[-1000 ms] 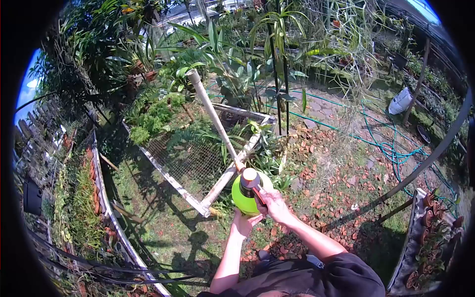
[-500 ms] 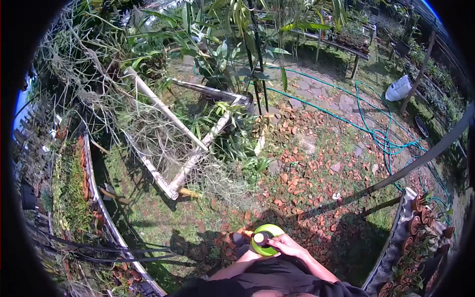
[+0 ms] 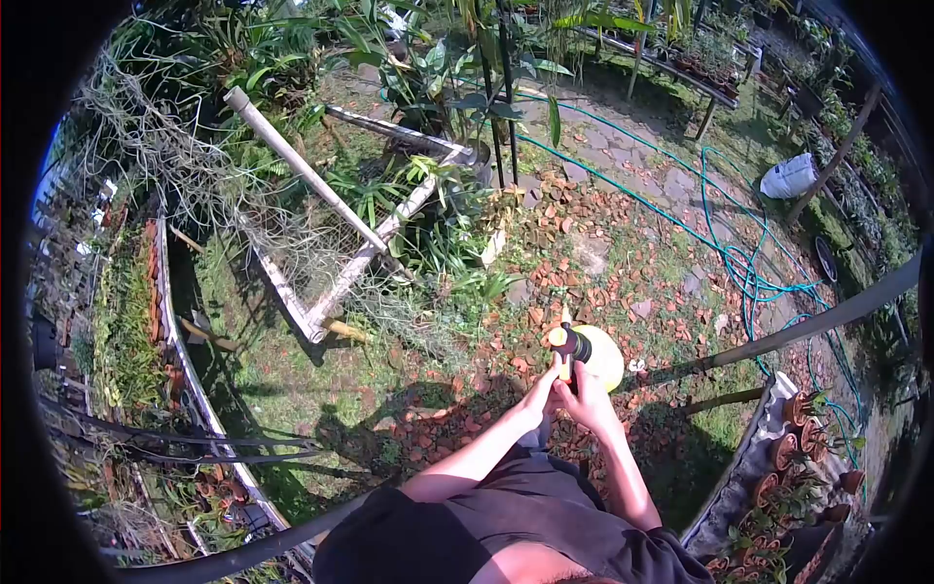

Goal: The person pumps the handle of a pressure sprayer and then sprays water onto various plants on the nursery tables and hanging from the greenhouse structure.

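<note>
We are closing our right grip (image 3: 591, 401) around the neck of the spray bottle (image 3: 603, 356), fingers curling up over the dark collar below its orange cap (image 3: 558, 340). Our left grip (image 3: 538, 395) is pressing in beside it, touching the right one, and seems to be wrapping the bottle's lower side too, though the fingers are too small here to be sure. The yellow-green bottle is tilting away from us, in the air in front of our chest and above the ground, cap pointing left.

Under the bottle, broken terracotta shards (image 3: 574, 248) are lying scattered over grass and dirt. Just right of it a dark pole (image 3: 817, 321) is slanting across the view. Farther left, a white pipe frame (image 3: 336, 282) with wire mesh is leaning among leafy plants. A green hose (image 3: 732, 255) is looping over the paving beyond the shards, and a white bag (image 3: 790, 177) is sitting well apart at upper right. At lower right, small clay pots (image 3: 803, 438) are crowding a long tray.
</note>
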A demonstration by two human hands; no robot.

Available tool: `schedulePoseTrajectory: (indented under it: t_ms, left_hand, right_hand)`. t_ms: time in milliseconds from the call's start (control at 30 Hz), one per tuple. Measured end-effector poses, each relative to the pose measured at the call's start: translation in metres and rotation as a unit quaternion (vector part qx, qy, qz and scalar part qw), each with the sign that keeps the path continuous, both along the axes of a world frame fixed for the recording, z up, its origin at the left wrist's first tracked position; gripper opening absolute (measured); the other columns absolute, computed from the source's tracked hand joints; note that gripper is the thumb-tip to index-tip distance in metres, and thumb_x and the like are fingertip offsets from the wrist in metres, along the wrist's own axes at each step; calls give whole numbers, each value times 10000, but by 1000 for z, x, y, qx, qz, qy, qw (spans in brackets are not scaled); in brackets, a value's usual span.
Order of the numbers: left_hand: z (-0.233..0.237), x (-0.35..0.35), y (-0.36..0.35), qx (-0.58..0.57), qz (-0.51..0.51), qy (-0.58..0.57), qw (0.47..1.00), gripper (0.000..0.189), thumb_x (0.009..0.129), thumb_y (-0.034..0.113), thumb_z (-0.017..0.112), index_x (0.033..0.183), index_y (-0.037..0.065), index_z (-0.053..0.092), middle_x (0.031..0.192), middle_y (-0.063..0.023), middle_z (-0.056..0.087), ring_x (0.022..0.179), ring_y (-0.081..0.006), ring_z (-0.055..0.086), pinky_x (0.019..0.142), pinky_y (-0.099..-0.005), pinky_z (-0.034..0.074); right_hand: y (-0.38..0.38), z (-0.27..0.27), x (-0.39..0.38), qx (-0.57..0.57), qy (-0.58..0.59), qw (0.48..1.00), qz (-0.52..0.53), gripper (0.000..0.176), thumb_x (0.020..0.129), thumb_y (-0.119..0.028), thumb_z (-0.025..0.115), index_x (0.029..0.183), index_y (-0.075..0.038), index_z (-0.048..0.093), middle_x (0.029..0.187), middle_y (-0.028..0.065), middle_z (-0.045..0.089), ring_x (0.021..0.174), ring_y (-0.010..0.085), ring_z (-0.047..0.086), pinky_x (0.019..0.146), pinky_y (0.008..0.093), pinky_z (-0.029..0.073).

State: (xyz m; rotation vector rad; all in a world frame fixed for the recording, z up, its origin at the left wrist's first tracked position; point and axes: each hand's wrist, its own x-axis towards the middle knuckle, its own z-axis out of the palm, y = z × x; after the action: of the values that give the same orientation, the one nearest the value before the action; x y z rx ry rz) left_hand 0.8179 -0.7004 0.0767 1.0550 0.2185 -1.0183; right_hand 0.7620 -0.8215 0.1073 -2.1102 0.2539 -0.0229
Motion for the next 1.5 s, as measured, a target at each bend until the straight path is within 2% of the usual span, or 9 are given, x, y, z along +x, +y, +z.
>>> schedulePoseTrajectory:
  t_ms: [100, 300, 367, 467, 567, 967, 1133, 1400, 1500]
  left_hand:
    - [-22, 20, -16, 54, -1, -43, 998, 585, 900, 646, 502, 1061, 103, 651, 897, -6, 668, 780, -140, 627, 736, -262, 476]
    - [-50, 77, -43, 60, 63, -241, 967, 350, 925, 392, 637, 857, 53, 692, 741, 23, 641, 704, -72, 586, 619, -262, 455]
    - [-51, 92, -50, 206, 90, -286, 932, 448, 855, 489, 679, 837, 43, 712, 756, -25, 695, 701, -123, 653, 647, -290, 488]
    - [0, 104, -57, 367, 5, -403, 839, 373, 768, 425, 741, 747, 57, 685, 676, -130, 667, 635, -291, 658, 628, -386, 518]
    - [-25, 118, -65, 387, 22, -492, 780, 301, 739, 325, 745, 752, 34, 665, 617, -168, 636, 597, -331, 651, 578, -434, 517]
    - [31, 146, -145, 382, 157, -488, 768, 375, 794, 178, 735, 1117, 25, 619, 887, -138, 694, 792, -235, 689, 715, -336, 529]
    - [-1, 147, -191, 474, 240, -524, 666, 211, 782, 309, 714, 778, 102, 671, 613, -97, 606, 507, -292, 592, 473, -398, 456]
    - [-26, 134, -255, 551, 234, -502, 625, 153, 834, 240, 685, 929, 122, 706, 695, -92, 641, 586, -277, 621, 531, -381, 477]
    - [-2, 141, -267, 578, 226, -443, 647, 169, 829, 293, 695, 903, 143, 720, 621, -96, 606, 519, -300, 591, 486, -390, 458]
  right_hand:
    - [-13, 7, 16, -22, -23, 999, 25, 321, 854, -89, 614, 1114, 67, 510, 911, 283, 644, 877, 435, 640, 746, 451, 504]
    - [-79, 80, 62, -201, 175, 941, 211, 335, 886, -232, 624, 1136, -11, 655, 768, 206, 690, 721, 327, 694, 712, 415, 539]
    - [-91, 97, 101, -164, 72, 984, -3, 294, 859, -317, 667, 890, -25, 690, 715, 161, 669, 733, 291, 680, 673, 435, 519]
    - [-85, 87, 167, -251, -212, 941, 77, 295, 815, -298, 713, 949, -48, 632, 908, 146, 622, 801, 309, 584, 708, 433, 481]
    - [-77, 36, 210, -298, -230, 896, 233, 296, 870, -268, 648, 670, -54, 607, 628, 115, 600, 599, 301, 571, 653, 407, 465]
    - [-156, 105, 280, -118, -272, 934, 199, 505, 966, -273, 505, 522, -36, 549, 431, 156, 466, 366, 320, 495, 414, 415, 401]
    - [-221, 136, 317, -148, -241, 906, 315, 571, 985, -322, 484, 485, -54, 546, 415, 133, 483, 372, 316, 509, 430, 409, 417]
    - [-275, 111, 338, 9, -140, 914, 380, 589, 1005, -304, 423, 500, -27, 551, 437, 184, 484, 416, 358, 528, 468, 434, 422]
    - [-258, 17, 326, -117, -268, 871, 394, 575, 998, -307, 447, 523, -5, 564, 456, 198, 494, 464, 399, 556, 500, 452, 444]
